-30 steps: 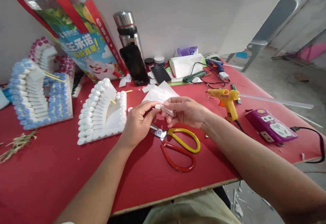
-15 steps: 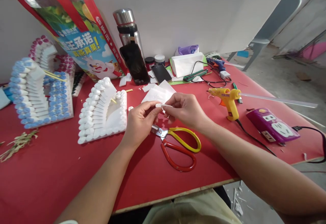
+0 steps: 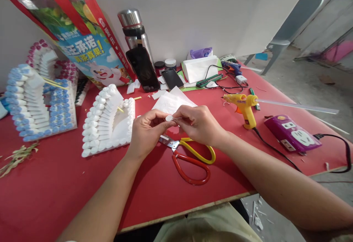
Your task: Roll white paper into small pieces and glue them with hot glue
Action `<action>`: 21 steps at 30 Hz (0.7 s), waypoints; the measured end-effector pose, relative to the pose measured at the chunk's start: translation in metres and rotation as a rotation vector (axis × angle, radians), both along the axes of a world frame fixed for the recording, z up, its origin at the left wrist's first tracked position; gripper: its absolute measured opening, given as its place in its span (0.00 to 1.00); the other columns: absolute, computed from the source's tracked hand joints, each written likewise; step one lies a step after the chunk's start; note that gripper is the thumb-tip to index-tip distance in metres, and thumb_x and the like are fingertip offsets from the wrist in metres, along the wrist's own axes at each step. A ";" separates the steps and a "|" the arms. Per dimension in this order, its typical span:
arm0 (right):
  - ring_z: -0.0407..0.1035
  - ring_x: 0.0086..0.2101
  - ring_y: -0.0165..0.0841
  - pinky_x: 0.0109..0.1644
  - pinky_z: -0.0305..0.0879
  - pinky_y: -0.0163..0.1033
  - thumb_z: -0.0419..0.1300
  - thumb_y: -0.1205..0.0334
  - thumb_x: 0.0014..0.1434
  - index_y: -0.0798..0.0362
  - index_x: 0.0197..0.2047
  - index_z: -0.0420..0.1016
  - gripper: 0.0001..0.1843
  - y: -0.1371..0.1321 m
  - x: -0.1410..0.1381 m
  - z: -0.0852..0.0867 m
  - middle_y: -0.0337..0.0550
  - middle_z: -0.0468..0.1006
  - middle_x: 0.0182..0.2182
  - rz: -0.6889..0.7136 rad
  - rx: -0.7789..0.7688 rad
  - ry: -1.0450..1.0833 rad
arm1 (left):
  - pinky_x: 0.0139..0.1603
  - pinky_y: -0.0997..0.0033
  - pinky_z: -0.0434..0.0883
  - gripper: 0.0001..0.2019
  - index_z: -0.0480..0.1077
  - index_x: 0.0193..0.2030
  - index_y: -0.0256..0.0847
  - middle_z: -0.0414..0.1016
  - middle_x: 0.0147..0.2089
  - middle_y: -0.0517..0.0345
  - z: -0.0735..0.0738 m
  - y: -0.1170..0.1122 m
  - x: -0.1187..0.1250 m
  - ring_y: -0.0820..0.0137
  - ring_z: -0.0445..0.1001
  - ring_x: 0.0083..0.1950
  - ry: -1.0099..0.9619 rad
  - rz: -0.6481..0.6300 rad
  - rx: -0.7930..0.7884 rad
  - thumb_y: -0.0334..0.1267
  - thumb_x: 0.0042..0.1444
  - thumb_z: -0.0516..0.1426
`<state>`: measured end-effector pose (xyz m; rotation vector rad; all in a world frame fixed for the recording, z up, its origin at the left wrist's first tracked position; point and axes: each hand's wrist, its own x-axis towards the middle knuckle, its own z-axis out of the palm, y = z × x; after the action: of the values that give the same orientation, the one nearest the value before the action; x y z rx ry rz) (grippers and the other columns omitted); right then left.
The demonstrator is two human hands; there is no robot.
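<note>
Between the fingertips of both hands is a small round white piece, apparently wrapped in tissue, its flat round face turned toward me. My left hand pinches it from the left with thumb and forefinger. My right hand pinches what looks like a thin twisted tail on its right side. White tissue sheets lie just behind the hands. Under them, scissors with one red and one yellow handle rest on the red table. Left of my left hand stands a white model edged with similar white rounded pieces.
A blue-and-white model and a printed bag stand at left. Behind are a steel flask, a propped phone and a tissue stack. A yellow glue gun and purple power strip lie right.
The round white piece has turned so its flat face shows more fully. Both hands stay pinched near the same spot. The whole view has shifted slightly.
</note>
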<state>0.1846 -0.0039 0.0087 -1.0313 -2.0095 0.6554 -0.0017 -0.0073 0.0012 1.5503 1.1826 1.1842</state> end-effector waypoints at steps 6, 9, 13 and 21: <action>0.69 0.22 0.28 0.30 0.63 0.35 0.58 0.62 0.64 0.53 0.36 0.74 0.06 0.002 0.004 0.002 0.38 0.77 0.24 0.106 -0.166 0.096 | 0.21 0.77 0.67 0.11 0.75 0.32 0.39 0.73 0.27 0.62 -0.001 0.002 -0.001 0.76 0.67 0.23 -0.051 -0.059 -0.032 0.40 0.46 0.71; 0.70 0.22 0.28 0.30 0.64 0.35 0.59 0.62 0.63 0.53 0.35 0.73 0.06 0.003 0.003 0.001 0.38 0.76 0.23 0.109 -0.200 0.137 | 0.19 0.77 0.65 0.11 0.77 0.37 0.40 0.71 0.24 0.64 0.000 0.001 0.000 0.78 0.65 0.20 -0.045 -0.054 -0.053 0.39 0.48 0.70; 0.72 0.22 0.29 0.29 0.66 0.35 0.59 0.63 0.62 0.53 0.35 0.72 0.05 0.003 0.000 0.000 0.38 0.76 0.23 0.079 -0.234 0.171 | 0.21 0.77 0.66 0.12 0.80 0.44 0.43 0.69 0.24 0.65 0.001 -0.001 0.001 0.79 0.64 0.21 0.033 -0.057 0.007 0.38 0.51 0.68; 0.74 0.21 0.30 0.27 0.69 0.36 0.61 0.61 0.62 0.53 0.32 0.70 0.07 0.005 -0.001 0.001 0.39 0.78 0.25 -0.001 -0.314 0.264 | 0.27 0.74 0.69 0.11 0.78 0.48 0.42 0.73 0.30 0.59 0.002 -0.001 0.000 0.75 0.68 0.25 0.109 -0.105 0.045 0.41 0.61 0.60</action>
<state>0.1837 0.0014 0.0097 -1.0621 -1.7104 1.0736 -0.0019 -0.0088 0.0031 1.7082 1.1368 1.0757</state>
